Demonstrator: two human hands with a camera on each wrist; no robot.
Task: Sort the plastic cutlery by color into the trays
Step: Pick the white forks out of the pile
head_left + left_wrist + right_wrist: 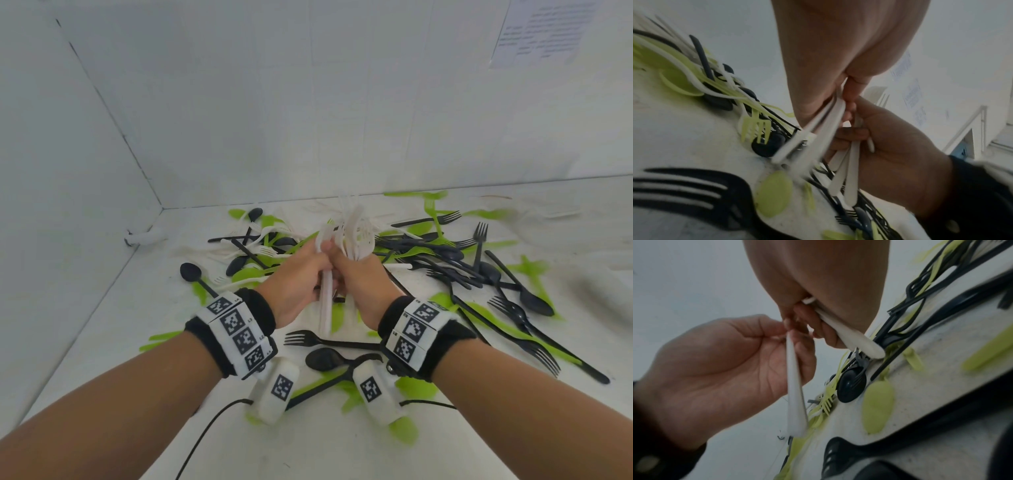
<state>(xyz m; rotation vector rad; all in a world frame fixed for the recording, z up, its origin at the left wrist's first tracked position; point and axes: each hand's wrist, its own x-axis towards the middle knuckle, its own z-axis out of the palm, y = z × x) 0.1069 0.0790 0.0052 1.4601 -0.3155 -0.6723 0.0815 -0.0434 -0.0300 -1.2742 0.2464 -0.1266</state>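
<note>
Both hands meet over the middle of the pile in the head view. My left hand [308,267] and right hand [358,270] each grip part of a bundle of white cutlery [351,229], heads fanned upward and handles hanging below the palms. In the left wrist view my left hand [840,91] holds blurred white handles [818,129], and my right hand [855,134] holds several more [851,175]. In the right wrist view my left hand [791,332] pinches a white piece [795,394]. Green, black and white cutlery [445,253] lies scattered on the white table [102,325]. No trays are in view.
A black fork [329,341] and black spoon [325,359] lie just below my wrists. White walls close the table at the left and back. A paper sheet [544,31] hangs top right. A black cable [205,435] runs off the front edge.
</note>
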